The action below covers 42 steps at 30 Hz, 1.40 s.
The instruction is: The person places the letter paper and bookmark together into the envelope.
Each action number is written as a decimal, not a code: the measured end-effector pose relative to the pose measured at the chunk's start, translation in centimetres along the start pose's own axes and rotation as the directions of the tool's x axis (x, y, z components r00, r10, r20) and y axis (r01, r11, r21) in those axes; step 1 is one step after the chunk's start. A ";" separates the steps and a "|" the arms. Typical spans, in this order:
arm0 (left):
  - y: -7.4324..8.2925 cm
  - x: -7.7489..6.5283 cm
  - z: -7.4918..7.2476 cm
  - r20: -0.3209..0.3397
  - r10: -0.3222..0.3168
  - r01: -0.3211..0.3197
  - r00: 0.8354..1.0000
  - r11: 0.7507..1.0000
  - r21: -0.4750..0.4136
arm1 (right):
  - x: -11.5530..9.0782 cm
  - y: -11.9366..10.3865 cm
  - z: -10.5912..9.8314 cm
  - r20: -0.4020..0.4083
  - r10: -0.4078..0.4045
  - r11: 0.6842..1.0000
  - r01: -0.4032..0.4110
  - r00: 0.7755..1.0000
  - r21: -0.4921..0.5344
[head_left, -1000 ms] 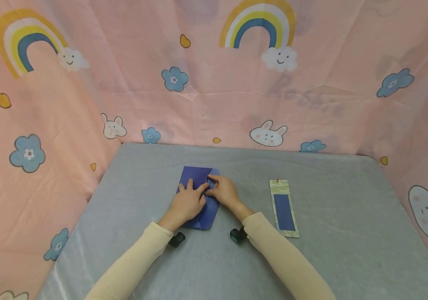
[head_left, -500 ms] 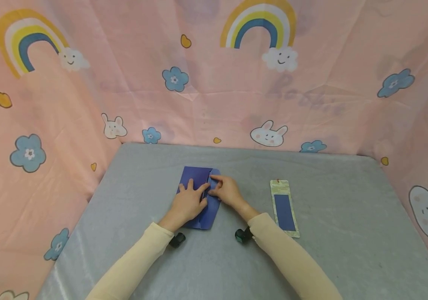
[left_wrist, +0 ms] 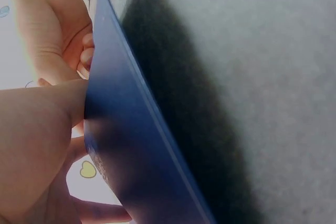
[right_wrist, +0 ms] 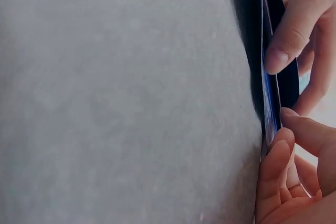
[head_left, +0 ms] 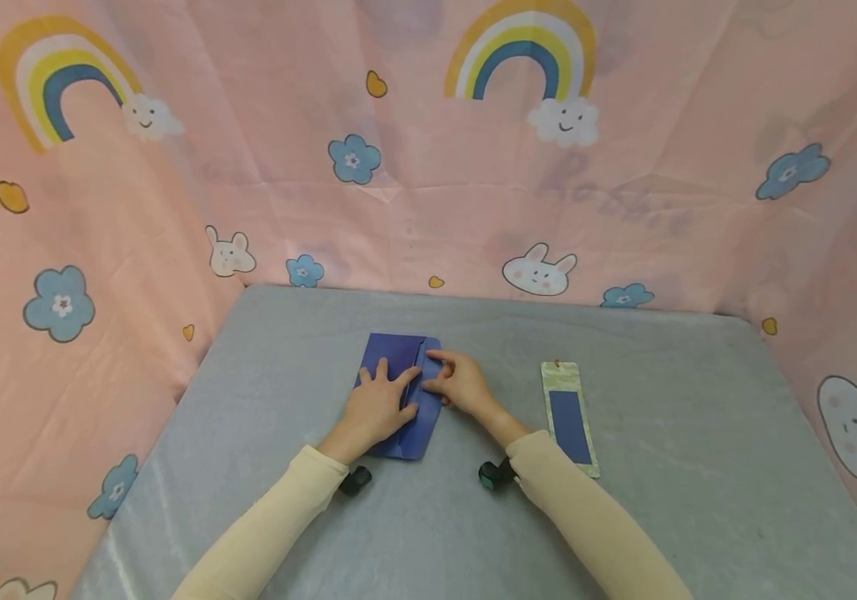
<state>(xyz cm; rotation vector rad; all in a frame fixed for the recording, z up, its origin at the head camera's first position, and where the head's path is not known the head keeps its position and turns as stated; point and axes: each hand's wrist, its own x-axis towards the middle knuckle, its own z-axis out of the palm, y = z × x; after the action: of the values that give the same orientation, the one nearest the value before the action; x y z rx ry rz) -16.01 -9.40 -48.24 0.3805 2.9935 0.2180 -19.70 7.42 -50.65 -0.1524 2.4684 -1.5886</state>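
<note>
Envelope: blue paper envelope [head_left: 398,392] lies flat on the grey desk [head_left: 669,517], a little left of the middle, long side running away from the person; a narrow flap or fold runs along its right edge.
Left hand: left hand [head_left: 378,406] rests palm down on the envelope, fingers [head_left: 381,368] straight and spread apart, pressing the paper to the desk.
Right hand: right hand [head_left: 462,385] sits at the envelope's right edge; its fingers [right_wrist: 286,38] curl over the flap, and the right wrist view shows fingertip and thumb pinching the thin blue layers together.
Bookmark: floral-edged card with a blue panel [head_left: 568,417] lies on the desk to the right, well apart from both hands.
Backdrop: pink cloth with rainbows, rabbits and flowers [head_left: 428,167] hangs round the desk.
Risk, crooked crease: if the pinching fingers slide along the flap unevenly, the fold could likely run off line, since the edge is thin and gives little guidance.
Risk, sliding paper: the desk cover looks smooth; should the flat hand ease its pressure, the envelope may skate toward the left or turn under the sideways pull.
Risk, tear or crumple: a hard tug at one spot of the flap could buckle or rip the paper, as only a small part is gripped.
Risk, hidden edge: the left hand covers much of the envelope, so a misaligned layer beneath it might go unnoticed.
</note>
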 end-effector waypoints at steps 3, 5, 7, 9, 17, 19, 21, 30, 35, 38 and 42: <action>0.0 0.0 0.0 -0.001 0.003 -0.003 1.000 1.000 0.004 | -0.2 0.3 -0.4 0.004 0.006 1.000 -0.006 1.000 0.019; -0.1 0.0 0.0 -0.002 0.004 -0.004 1.000 1.000 0.008 | -0.4 0.4 -0.8 0.005 0.008 1.000 -0.008 1.000 0.026; -0.1 0.0 0.0 -0.001 0.003 -0.003 1.000 1.000 0.009 | -0.5 0.5 -1.2 0.005 0.002 0.999 -0.003 1.000 0.039; -0.1 0.0 0.0 -0.002 0.001 -0.001 1.000 1.000 0.008 | -0.6 0.6 -1.6 0.009 -0.008 0.999 0.007 1.000 0.050; -0.2 -0.1 -0.1 -0.003 -0.001 0.001 1.000 1.000 0.003 | -1.2 1.0 -3.6 0.035 -0.052 0.997 0.050 0.998 0.065; -0.2 -0.1 -0.1 -0.003 -0.002 0.002 1.000 1.000 0.000 | -1.5 1.1 -4.2 0.054 -0.066 0.996 0.063 0.996 0.058; -0.2 -0.1 -0.1 -0.003 -0.002 0.001 1.000 1.000 -0.002 | -1.8 1.1 -4.9 0.076 -0.079 0.996 0.075 0.994 0.051; -0.2 -0.1 0.0 -0.006 0.010 -0.010 1.000 1.000 -0.003 | -3.5 1.5 -8.3 0.098 -0.068 0.998 0.066 0.993 0.024; -0.2 0.0 0.1 -0.019 0.014 -0.014 1.000 1.000 -0.005 | -4.7 0.8 -10.2 0.090 -0.079 0.997 0.081 0.993 -0.019; -0.2 0.0 0.1 -0.024 0.020 -0.020 1.000 1.000 0.000 | -5.6 -0.2 -11.3 0.082 -0.064 0.997 0.067 0.995 -0.035; -0.2 0.0 0.1 -0.023 0.024 -0.024 0.999 1.000 0.007 | -6.0 0.2 -12.5 0.052 -0.090 0.994 0.094 0.995 -0.064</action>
<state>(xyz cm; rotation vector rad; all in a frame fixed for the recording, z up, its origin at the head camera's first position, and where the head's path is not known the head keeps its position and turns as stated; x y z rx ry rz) -16.07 -9.55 -48.34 0.4178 3.0145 0.2158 -16.68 19.78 -45.12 -0.3158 2.5116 -1.5188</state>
